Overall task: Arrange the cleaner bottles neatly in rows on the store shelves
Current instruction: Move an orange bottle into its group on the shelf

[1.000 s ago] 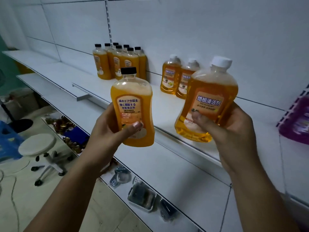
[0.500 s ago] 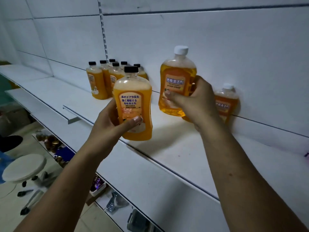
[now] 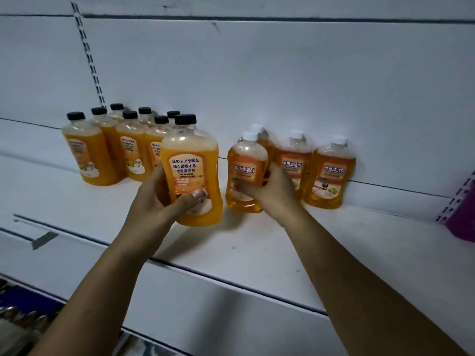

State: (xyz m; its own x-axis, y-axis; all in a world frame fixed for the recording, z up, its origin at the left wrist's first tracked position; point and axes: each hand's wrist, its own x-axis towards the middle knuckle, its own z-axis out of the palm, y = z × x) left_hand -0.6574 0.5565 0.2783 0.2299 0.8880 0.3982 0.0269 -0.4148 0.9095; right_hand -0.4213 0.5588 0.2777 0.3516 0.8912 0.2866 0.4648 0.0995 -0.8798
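Observation:
My left hand [image 3: 164,199] grips an orange black-capped cleaner bottle [image 3: 192,165] just above the white shelf [image 3: 244,242]. Behind it, several more black-capped orange bottles [image 3: 102,150] stand in a cluster at the back left. My right hand [image 3: 272,194] grips a white-capped orange bottle [image 3: 245,163] whose base rests on the shelf, in front of another white-capped bottle [image 3: 264,142]. Two more white-capped bottles [image 3: 293,160] [image 3: 331,173] stand to its right against the back wall.
A purple container [image 3: 462,222] shows at the right edge behind a slotted upright. A lower shelf [image 3: 180,304] runs below, with a dark blue box of small items [image 3: 15,304] at the bottom left. The white back panel closes the shelf behind the bottles.
My right hand has lowered its white-capped bottle onto the shelf in front of the white-capped row. My left hand has carried the black-capped bottle forward, close to the black-capped cluster.

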